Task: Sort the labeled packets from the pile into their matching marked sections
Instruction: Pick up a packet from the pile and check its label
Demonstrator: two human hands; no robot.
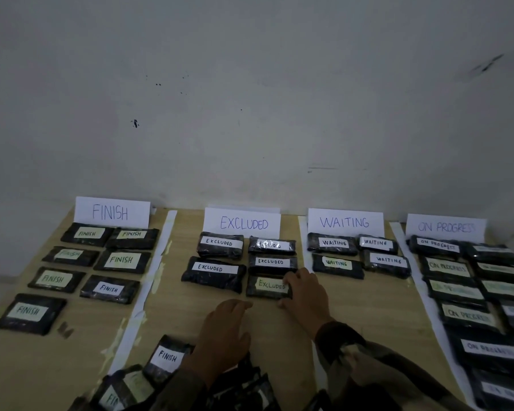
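Note:
Black packets with white or pale labels lie in four sections marked by paper signs: FINISH [112,212], EXCLUDED [243,223], WAITING [344,222] and ON PROGRESS [446,227]. My right hand [304,293] holds the right end of an EXCLUDED packet [266,287], fingers over its top edge and thumb under its lower corner. That packet lies flat at the front of the EXCLUDED section. My left hand [223,332] rests palm down with relaxed fingers over the pile [244,387] at the near edge. A FINISH packet [167,357] lies at the pile's left.
White paper strips [144,287] divide the wooden table [190,315] into sections. The ON PROGRESS column [469,315] runs along the right edge and holds several packets. A grey wall stands right behind the signs. A small brown scrap [65,330] lies near the front FINISH packet.

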